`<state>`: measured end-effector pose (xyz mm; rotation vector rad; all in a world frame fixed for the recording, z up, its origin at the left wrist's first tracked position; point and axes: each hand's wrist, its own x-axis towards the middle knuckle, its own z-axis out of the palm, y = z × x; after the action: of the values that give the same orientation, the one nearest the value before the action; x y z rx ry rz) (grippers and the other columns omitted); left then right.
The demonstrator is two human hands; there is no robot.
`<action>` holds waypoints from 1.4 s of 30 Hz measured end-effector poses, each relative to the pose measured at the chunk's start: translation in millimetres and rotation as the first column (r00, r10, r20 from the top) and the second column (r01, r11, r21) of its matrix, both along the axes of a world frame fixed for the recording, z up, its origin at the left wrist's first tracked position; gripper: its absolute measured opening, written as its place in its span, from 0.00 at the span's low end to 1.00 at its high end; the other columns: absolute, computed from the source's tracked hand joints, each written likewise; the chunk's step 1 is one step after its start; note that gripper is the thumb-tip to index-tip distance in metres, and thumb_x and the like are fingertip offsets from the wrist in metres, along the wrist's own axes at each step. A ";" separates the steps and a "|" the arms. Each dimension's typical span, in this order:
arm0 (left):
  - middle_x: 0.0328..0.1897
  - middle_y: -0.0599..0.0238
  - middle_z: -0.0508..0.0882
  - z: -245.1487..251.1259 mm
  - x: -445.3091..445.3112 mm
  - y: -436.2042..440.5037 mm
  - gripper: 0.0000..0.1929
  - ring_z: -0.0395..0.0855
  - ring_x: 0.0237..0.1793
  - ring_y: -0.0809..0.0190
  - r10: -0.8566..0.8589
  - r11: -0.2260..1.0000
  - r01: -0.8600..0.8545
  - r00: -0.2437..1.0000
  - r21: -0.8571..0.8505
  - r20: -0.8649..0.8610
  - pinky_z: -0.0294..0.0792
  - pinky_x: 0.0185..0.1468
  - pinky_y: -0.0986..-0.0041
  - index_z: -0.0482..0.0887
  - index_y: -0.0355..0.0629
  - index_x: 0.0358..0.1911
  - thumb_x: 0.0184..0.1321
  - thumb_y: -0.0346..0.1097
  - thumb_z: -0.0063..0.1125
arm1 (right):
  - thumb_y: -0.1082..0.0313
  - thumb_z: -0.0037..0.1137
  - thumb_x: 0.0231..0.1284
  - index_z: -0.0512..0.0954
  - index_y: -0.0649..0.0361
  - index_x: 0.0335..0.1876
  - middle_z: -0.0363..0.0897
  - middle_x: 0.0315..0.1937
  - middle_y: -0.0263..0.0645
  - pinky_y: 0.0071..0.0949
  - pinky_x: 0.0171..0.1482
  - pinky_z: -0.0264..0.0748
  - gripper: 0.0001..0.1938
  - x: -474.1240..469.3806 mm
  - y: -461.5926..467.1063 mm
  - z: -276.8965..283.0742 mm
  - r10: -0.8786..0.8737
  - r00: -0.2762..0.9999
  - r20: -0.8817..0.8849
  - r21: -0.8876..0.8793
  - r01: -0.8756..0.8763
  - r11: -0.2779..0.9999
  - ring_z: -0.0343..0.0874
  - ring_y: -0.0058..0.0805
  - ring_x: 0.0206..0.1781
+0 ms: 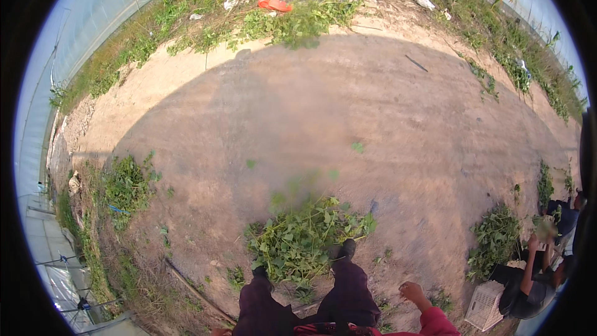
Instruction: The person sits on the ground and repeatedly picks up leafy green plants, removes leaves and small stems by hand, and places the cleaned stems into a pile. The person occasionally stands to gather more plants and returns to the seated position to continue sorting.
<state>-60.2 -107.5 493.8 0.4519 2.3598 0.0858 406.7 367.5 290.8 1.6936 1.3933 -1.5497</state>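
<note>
My right hand (413, 291), below a red sleeve, hangs over bare soil to the right of my legs. Its fingers are loosely bent, and I see nothing in them. Only a sliver of my left hand (221, 332) shows at the bottom edge, so its fingers are hidden. A heap of cut leafy green vines (303, 235) lies before me, around my dark shoes. My legs (352, 289) in dark trousers stand apart on its near side. The heap's far edge is blurred, with a few blurred green leaves (357, 147) beyond it.
Two people (529, 284) sit at the right by another vine heap (494, 240) and a pale plastic crate (485, 305). A wooden pole (200, 291) lies at my left. More vines (126, 186) lie farther left. Weeds, an orange-red plastic piece (275, 4) and plastic-film greenhouses (93, 23) border the ground.
</note>
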 end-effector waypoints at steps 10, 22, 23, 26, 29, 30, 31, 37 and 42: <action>0.39 0.53 0.78 60.6 21.9 141.1 0.13 0.82 0.40 0.52 0.278 0.945 -0.250 0.954 0.210 -0.113 0.74 0.45 0.67 0.82 0.38 0.39 0.49 0.23 0.51 | 0.63 0.50 0.63 0.74 0.59 0.47 0.81 0.33 0.45 0.40 0.33 0.83 0.12 78.6 -0.9 25.5 -0.166 0.973 0.162 -0.429 0.221 0.876 0.83 0.36 0.32; 0.36 0.55 0.82 -36.3 -4.6 134.0 0.11 0.83 0.32 0.59 0.422 0.872 -0.458 0.883 0.174 0.206 0.76 0.35 0.69 0.83 0.35 0.42 0.56 0.24 0.50 | 0.63 0.50 0.64 0.77 0.59 0.45 0.81 0.34 0.41 0.33 0.32 0.83 0.10 -39.5 158.3 43.7 -0.106 0.994 0.010 -0.175 0.106 0.979 0.83 0.31 0.33; 0.35 0.58 0.83 -46.5 -12.6 134.6 0.10 0.83 0.33 0.62 0.546 0.807 -0.589 0.773 0.046 0.323 0.76 0.33 0.70 0.82 0.33 0.42 0.58 0.24 0.49 | 0.64 0.50 0.63 0.77 0.59 0.42 0.81 0.30 0.39 0.31 0.30 0.82 0.09 -57.3 182.4 44.7 -0.092 0.996 -0.018 -0.122 0.089 0.989 0.82 0.28 0.30; 0.34 0.59 0.83 -76.0 -55.7 171.4 0.11 0.83 0.30 0.63 0.511 0.799 -0.600 0.716 0.044 0.475 0.76 0.31 0.71 0.83 0.33 0.42 0.59 0.25 0.48 | 0.64 0.50 0.63 0.77 0.60 0.41 0.80 0.28 0.38 0.28 0.28 0.80 0.09 -109.8 242.4 58.1 -0.105 0.992 -0.070 -0.007 0.104 0.995 0.81 0.26 0.28; 0.32 0.61 0.82 -95.3 -128.3 240.7 0.11 0.82 0.28 0.63 0.429 0.835 -0.545 0.731 0.076 0.531 0.75 0.28 0.72 0.83 0.34 0.42 0.60 0.26 0.48 | 0.64 0.51 0.62 0.76 0.61 0.42 0.80 0.29 0.40 0.29 0.28 0.80 0.09 -164.7 275.7 77.8 -0.149 0.988 -0.028 0.028 0.150 0.988 0.81 0.28 0.28; 0.32 0.61 0.82 -100.8 -161.3 274.4 0.11 0.82 0.27 0.64 0.392 0.848 -0.521 0.741 0.099 0.545 0.75 0.27 0.73 0.83 0.34 0.42 0.60 0.26 0.47 | 0.64 0.51 0.62 0.76 0.61 0.42 0.81 0.29 0.40 0.29 0.28 0.80 0.09 -189.3 283.9 81.5 -0.199 0.980 -0.018 0.040 0.200 0.979 0.81 0.28 0.29; 0.31 0.62 0.82 -102.6 -193.9 300.1 0.12 0.82 0.26 0.64 0.370 0.858 -0.501 0.753 0.110 0.544 0.75 0.26 0.73 0.83 0.34 0.42 0.60 0.26 0.47 | 0.65 0.52 0.62 0.76 0.61 0.42 0.81 0.29 0.41 0.30 0.28 0.80 0.09 -206.6 285.7 87.9 -0.237 0.971 0.035 0.043 0.236 0.971 0.82 0.29 0.29; 0.34 0.63 0.83 -103.8 -445.9 465.6 0.13 0.84 0.28 0.65 0.320 0.793 -0.480 0.853 0.376 0.413 0.75 0.29 0.74 0.82 0.38 0.45 0.58 0.25 0.47 | 0.63 0.52 0.61 0.77 0.63 0.45 0.82 0.31 0.42 0.35 0.31 0.81 0.12 -311.3 274.0 103.7 -0.197 0.977 0.075 -0.130 0.206 0.970 0.83 0.31 0.31; 0.37 0.64 0.83 -80.1 -597.9 637.8 0.11 0.83 0.31 0.67 0.170 0.764 -0.313 0.941 0.564 0.292 0.75 0.33 0.75 0.81 0.40 0.45 0.60 0.28 0.51 | 0.62 0.52 0.61 0.78 0.61 0.45 0.83 0.34 0.43 0.36 0.32 0.82 0.13 -364.5 289.8 104.3 -0.009 0.997 0.070 -0.145 0.019 0.989 0.84 0.32 0.34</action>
<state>-658.1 530.4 413.7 0.3979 2.1082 0.9932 42.2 657.2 395.2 1.6566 1.2060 -1.5455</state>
